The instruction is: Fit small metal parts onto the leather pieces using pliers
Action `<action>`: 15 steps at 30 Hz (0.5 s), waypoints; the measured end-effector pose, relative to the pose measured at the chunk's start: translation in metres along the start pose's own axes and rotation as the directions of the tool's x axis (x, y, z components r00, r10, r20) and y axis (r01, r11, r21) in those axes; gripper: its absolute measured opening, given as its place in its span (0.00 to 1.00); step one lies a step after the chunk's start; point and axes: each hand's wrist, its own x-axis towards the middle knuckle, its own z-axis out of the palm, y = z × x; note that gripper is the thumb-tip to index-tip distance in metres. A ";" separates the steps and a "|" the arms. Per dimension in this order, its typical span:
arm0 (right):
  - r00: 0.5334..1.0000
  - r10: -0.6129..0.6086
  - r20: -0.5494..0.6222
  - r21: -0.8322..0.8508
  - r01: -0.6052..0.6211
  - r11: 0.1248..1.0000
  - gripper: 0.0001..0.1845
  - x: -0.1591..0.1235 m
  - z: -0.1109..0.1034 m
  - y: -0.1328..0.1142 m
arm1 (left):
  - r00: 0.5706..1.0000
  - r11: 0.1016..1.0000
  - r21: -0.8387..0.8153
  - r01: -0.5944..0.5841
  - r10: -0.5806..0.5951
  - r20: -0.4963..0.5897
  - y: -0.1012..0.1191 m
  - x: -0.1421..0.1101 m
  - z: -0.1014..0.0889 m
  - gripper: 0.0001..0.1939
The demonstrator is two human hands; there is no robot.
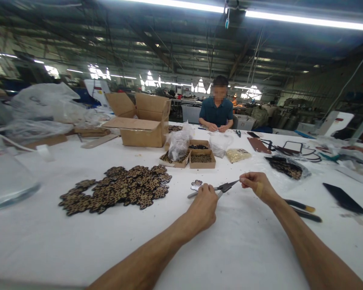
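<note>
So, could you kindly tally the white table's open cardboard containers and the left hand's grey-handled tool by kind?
Large open brown cardboard carton: 1
Small shallow brown cardboard trays: 3
Grey-handled hand tool in the left hand: 1
Total: 5

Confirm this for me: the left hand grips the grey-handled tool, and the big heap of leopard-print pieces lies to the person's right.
Wrong side: the big heap of leopard-print pieces lies to the person's left, as the head view shows. The left hand does grip the grey-handled tool.
</note>
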 end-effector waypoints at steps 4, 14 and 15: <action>1.000 -0.007 0.018 -0.014 0.008 1.000 0.22 -0.002 0.001 -0.003 | 1.000 1.000 0.027 -0.006 0.006 -0.004 0.000 0.001 0.000 0.27; 0.998 -0.034 0.047 0.007 0.033 0.999 0.24 -0.005 0.002 -0.008 | 0.999 1.000 0.002 -0.006 0.006 0.047 -0.001 -0.001 -0.005 0.28; 0.998 -0.037 0.051 0.007 0.037 0.999 0.24 -0.005 0.002 -0.007 | 0.999 1.000 -0.005 -0.004 0.004 0.049 -0.001 -0.001 -0.005 0.28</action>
